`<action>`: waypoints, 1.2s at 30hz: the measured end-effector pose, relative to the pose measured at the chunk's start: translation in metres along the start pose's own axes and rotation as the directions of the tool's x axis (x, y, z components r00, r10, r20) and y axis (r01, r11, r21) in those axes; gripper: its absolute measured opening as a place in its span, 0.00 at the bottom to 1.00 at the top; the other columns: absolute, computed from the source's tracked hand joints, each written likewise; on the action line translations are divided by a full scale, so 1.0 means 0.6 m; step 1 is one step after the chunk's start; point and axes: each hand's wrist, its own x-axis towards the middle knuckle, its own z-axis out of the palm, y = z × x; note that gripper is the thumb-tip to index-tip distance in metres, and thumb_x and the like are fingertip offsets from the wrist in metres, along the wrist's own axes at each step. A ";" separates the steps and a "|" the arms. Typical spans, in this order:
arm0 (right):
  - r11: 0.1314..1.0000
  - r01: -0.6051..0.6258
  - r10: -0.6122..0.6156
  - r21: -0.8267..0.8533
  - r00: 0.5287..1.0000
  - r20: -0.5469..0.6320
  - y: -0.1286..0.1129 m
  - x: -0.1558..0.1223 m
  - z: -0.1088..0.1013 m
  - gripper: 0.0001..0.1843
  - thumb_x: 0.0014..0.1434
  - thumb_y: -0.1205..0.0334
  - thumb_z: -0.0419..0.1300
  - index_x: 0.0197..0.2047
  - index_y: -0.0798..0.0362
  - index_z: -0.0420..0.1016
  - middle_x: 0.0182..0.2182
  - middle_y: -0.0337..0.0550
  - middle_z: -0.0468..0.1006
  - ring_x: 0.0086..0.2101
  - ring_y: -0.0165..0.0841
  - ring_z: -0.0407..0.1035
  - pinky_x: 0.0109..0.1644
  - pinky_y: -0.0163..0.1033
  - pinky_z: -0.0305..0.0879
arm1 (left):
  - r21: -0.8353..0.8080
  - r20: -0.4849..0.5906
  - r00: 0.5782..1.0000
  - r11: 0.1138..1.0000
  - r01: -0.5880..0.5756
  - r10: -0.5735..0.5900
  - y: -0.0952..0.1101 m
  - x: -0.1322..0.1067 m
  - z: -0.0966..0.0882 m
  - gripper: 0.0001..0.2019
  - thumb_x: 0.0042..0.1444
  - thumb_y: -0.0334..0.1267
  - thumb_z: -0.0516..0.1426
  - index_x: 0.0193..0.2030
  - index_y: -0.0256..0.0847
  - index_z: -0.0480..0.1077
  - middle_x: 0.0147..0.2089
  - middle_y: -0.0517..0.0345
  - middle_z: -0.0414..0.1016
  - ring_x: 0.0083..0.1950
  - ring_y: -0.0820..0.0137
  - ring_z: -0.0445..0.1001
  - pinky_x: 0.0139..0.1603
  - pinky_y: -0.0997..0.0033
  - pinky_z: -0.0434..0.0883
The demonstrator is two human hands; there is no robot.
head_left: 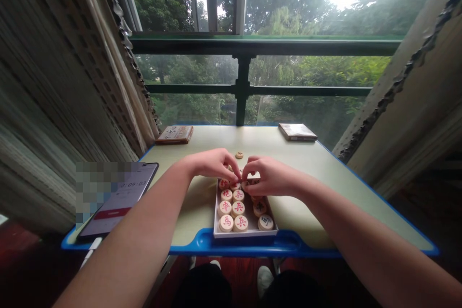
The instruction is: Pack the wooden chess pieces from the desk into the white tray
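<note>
A shallow white box (245, 233) near the table's front edge holds several round wooden chess pieces (233, 209) with red and black characters. My left hand (212, 163) and my right hand (269, 175) meet over the far end of the box, fingers curled and pinched together on pieces there. What each pinch holds is partly hidden by the fingers. One loose piece (238, 155) lies on the table just beyond my hands.
The pale green table (325, 163) has a blue rim. A phone (121, 199) with a cable lies at the front left. Two flat boxes sit at the far edge, one left (175, 134), one right (297, 132). Curtains hang on both sides of the window.
</note>
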 end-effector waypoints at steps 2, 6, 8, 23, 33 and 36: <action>0.999 -0.029 0.030 -0.033 0.999 0.018 -0.006 0.001 -0.002 0.11 0.44 0.61 0.60 0.33 0.52 0.77 0.33 0.41 0.71 0.27 0.28 0.63 0.28 0.31 0.56 | -0.012 0.021 1.000 1.000 0.005 -0.005 0.001 0.000 0.000 0.11 0.44 0.38 0.60 0.35 0.40 0.77 0.35 0.57 0.77 0.38 0.69 0.71 0.40 0.76 0.64; 0.994 -0.073 0.079 -0.081 0.994 0.070 -0.013 0.004 -0.002 0.12 0.43 0.58 0.60 0.33 0.50 0.77 0.31 0.41 0.71 0.27 0.28 0.63 0.25 0.30 0.53 | -0.023 0.038 0.999 1.000 0.010 -0.009 0.003 -0.001 -0.001 0.10 0.44 0.38 0.59 0.35 0.40 0.77 0.36 0.57 0.77 0.38 0.69 0.71 0.40 0.76 0.64; 0.992 -0.076 0.085 -0.097 0.993 0.088 -0.014 0.007 -0.002 0.12 0.43 0.57 0.60 0.33 0.50 0.77 0.30 0.41 0.72 0.27 0.29 0.63 0.26 0.31 0.53 | -0.020 0.041 0.999 1.000 0.010 -0.009 0.004 -0.002 -0.002 0.11 0.44 0.39 0.60 0.36 0.40 0.77 0.36 0.58 0.77 0.38 0.69 0.71 0.40 0.76 0.64; 0.933 -0.168 0.184 -0.318 0.983 0.023 -0.031 0.010 0.002 0.15 0.41 0.53 0.59 0.33 0.46 0.78 0.26 0.41 0.76 0.25 0.32 0.67 0.24 0.33 0.52 | -0.019 0.004 1.000 1.000 0.013 -0.013 0.002 -0.003 -0.006 0.12 0.46 0.40 0.59 0.36 0.37 0.77 0.34 0.55 0.76 0.37 0.70 0.71 0.37 0.75 0.63; 0.884 -0.177 0.195 -0.433 0.981 -0.001 -0.047 0.007 0.006 0.16 0.43 0.54 0.57 0.34 0.50 0.78 0.22 0.46 0.74 0.25 0.36 0.69 0.25 0.35 0.55 | 0.000 0.033 0.999 1.000 0.001 -0.001 0.001 -0.001 -0.006 0.10 0.44 0.38 0.60 0.33 0.39 0.78 0.36 0.56 0.76 0.39 0.68 0.71 0.40 0.75 0.64; 0.883 -0.179 0.204 -0.434 0.979 0.010 -0.046 0.009 0.010 0.18 0.43 0.54 0.57 0.38 0.49 0.77 0.22 0.46 0.74 0.25 0.37 0.69 0.25 0.35 0.56 | 0.025 0.046 0.999 1.000 -0.009 0.008 0.003 0.000 -0.005 0.09 0.43 0.37 0.61 0.32 0.41 0.78 0.38 0.57 0.75 0.41 0.68 0.71 0.41 0.75 0.65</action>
